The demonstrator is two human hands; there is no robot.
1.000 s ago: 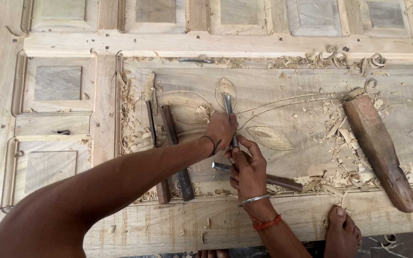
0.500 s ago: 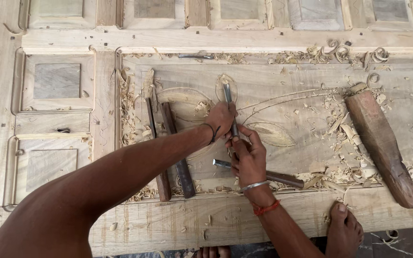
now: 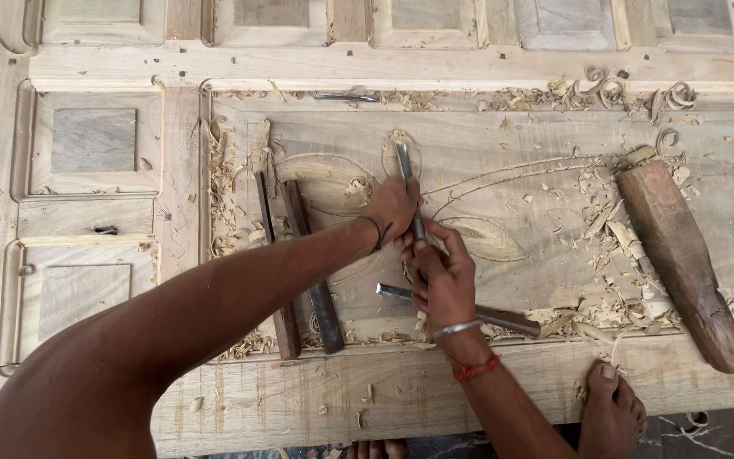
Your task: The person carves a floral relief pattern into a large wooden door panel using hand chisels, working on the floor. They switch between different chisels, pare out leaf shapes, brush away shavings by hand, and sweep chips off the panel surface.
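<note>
Head view: since half a second ago the hands have hardly shifted; both stay closed on the same tool, and the bare foot at the lower right has slid slightly left along the door frame.

The left hand (image 3: 394, 206) is curled shut around the upper shaft of the narrow grey steel carving chisel (image 3: 407, 174), close behind its blade; the right hand (image 3: 442, 276) grips the lower part of the same chisel, fingers wrapped and thumb along it. The chisel runs almost straight up the picture, its tip resting in a small oval carved into the pale wooden door panel (image 3: 545, 149), near the panel's upper middle; its handle is hidden inside the right hand.

Counted: one chisel in hand; two long dark wooden-handled tools (image 3: 312, 280) lying side by side on the panel under the left forearm; one steel chisel with a dark handle (image 3: 503, 319) lying across beneath the right wrist; one thin metal tool (image 3: 346, 97) at the panel's top edge; one heavy reddish-brown wooden mallet (image 3: 681, 263) lying aslant at the right; one bare foot (image 3: 612, 412) on the lower rail.

Pale curled wood shavings (image 3: 613, 89) lie along the top edge and around the mallet; a leaf outline (image 3: 486, 240) is cut just right of the hands.
</note>
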